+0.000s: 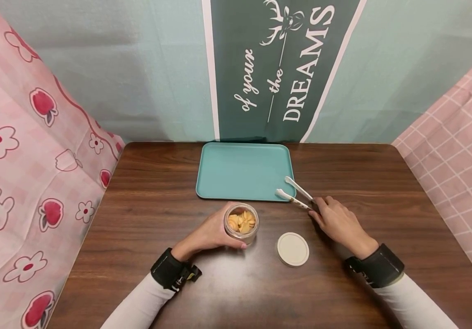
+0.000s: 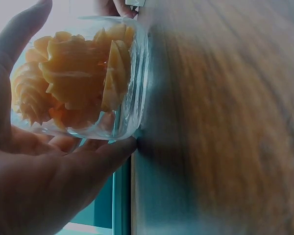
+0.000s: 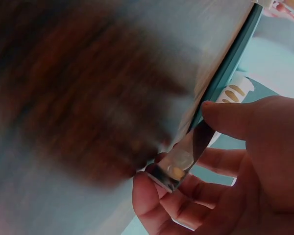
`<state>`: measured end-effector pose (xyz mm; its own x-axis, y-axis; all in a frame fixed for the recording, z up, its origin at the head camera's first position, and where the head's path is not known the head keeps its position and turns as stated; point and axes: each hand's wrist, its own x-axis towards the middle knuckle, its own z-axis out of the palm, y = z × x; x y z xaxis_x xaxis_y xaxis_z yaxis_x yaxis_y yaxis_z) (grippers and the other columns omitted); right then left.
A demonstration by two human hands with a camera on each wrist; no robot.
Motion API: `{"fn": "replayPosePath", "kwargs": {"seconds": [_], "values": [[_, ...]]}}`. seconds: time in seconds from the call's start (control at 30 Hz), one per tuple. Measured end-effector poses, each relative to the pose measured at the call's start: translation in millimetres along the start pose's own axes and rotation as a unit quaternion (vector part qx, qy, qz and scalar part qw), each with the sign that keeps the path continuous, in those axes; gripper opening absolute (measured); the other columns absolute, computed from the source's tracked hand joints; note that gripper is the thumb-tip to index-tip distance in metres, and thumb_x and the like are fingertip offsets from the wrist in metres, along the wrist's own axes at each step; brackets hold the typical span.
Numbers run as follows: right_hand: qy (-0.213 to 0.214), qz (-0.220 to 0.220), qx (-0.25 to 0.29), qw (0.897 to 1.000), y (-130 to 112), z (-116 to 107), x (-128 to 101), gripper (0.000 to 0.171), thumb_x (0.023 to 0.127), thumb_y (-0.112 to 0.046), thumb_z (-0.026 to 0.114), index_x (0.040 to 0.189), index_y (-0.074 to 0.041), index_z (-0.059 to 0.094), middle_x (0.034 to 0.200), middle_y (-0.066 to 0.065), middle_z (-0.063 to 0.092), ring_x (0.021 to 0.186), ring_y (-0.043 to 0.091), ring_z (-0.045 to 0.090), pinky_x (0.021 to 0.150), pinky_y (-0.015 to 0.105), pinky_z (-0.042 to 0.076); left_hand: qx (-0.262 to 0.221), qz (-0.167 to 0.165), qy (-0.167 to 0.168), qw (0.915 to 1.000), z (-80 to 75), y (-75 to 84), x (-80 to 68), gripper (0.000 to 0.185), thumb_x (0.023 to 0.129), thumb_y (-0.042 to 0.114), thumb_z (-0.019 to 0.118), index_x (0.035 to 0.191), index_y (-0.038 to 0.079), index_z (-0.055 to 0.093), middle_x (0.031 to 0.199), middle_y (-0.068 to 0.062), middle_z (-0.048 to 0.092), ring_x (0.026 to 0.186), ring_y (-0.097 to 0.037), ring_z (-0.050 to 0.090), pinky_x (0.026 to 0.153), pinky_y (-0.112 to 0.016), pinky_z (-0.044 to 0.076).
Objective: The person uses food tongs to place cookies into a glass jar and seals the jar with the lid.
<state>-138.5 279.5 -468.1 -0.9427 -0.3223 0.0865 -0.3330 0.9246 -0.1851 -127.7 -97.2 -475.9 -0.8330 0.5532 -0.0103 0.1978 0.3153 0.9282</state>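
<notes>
Item: glass jar (image 1: 242, 222), lid off, filled with orange-yellow spiral pasta pieces (image 1: 242, 221), standing upright on the dark wooden table (image 1: 384, 183) at about 6 o'clock from the teal tray (image 1: 240, 169). My left hand (image 1: 211, 233) wraps it from 9 o'clock, fingers and thumb curled round the glass wall; the left wrist view shows my palm (image 2: 34, 186) against the jar (image 2: 83, 78) and a fingertip at its base. Item: round cream lid (image 1: 292, 249), lying flat on the table at roughly 4 o'clock from the jar, near it but not touching. Item: tongs (image 1: 295, 193), metal with white tips, arms apart, tips resting over the tray's near right corner at 2 o'clock from the jar. My right hand (image 1: 339, 224) pinches the tongs at their hinged end; the right wrist view shows my thumb and curled fingers (image 3: 152, 196) closed round the metal end (image 3: 179, 164). Backdrop at 12 o'clock: a green banner (image 1: 281, 68) with white lettering.
</notes>
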Motion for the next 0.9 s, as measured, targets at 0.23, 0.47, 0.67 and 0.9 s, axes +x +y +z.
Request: {"fn": "replayPosePath", "kwargs": {"seconds": [0.23,0.47,0.67,0.9], "values": [[0.002,-0.001,-0.004,1.000,-0.3,1.0,-1.3,0.036,0.099,-0.021,0.074,0.123,0.004,0.063,0.086,0.015,0.054,0.068,0.028,0.054,0.049,0.045,0.045,-0.007,0.003,0.000,1.0000,1.0,-0.4,0.3,0.096,0.067,0.024,0.103,0.147,0.014,0.050,0.138,-0.003,0.063,0.127,-0.019,0.059,0.115,-0.041,0.044],[-0.002,0.004,-0.004,1.000,-0.2,-2.1,-2.4,0.047,0.099,-0.026,0.074,0.131,0.006,0.060,0.094,0.020,0.060,0.077,0.034,0.061,0.052,0.050,0.050,-0.006,0.001,0.001,1.0000,0.9,0.9,0.5,0.096,0.067,0.020,0.102,0.147,0.013,0.050,0.138,-0.003,0.063,0.127,-0.019,0.059,0.115,-0.041,0.044],[0.027,-0.005,-0.007,1.000,-4.3,-7.7,-6.2,0.048,0.098,-0.028,0.077,0.131,0.004,0.062,0.095,0.019,0.058,0.081,0.035,0.059,0.050,0.049,0.049,-0.005,0.000,-0.002,1.0000,0.6,1.2,0.9,0.095,0.068,0.019,0.102,0.147,0.013,0.050,0.138,-0.003,0.063,0.127,-0.020,0.058,0.114,-0.041,0.044],[0.073,-0.057,-0.009,0.996,-20.8,-27.9,-8.4,0.042,0.094,-0.027,0.080,0.125,-0.001,0.067,0.102,0.015,0.060,0.087,0.032,0.059,0.051,0.049,0.051,-0.009,0.002,-0.003,1.0000,1.1,0.8,0.9,0.095,0.068,0.020,0.102,0.147,0.013,0.050,0.139,-0.004,0.063,0.128,-0.021,0.058,0.115,-0.042,0.043]]}}
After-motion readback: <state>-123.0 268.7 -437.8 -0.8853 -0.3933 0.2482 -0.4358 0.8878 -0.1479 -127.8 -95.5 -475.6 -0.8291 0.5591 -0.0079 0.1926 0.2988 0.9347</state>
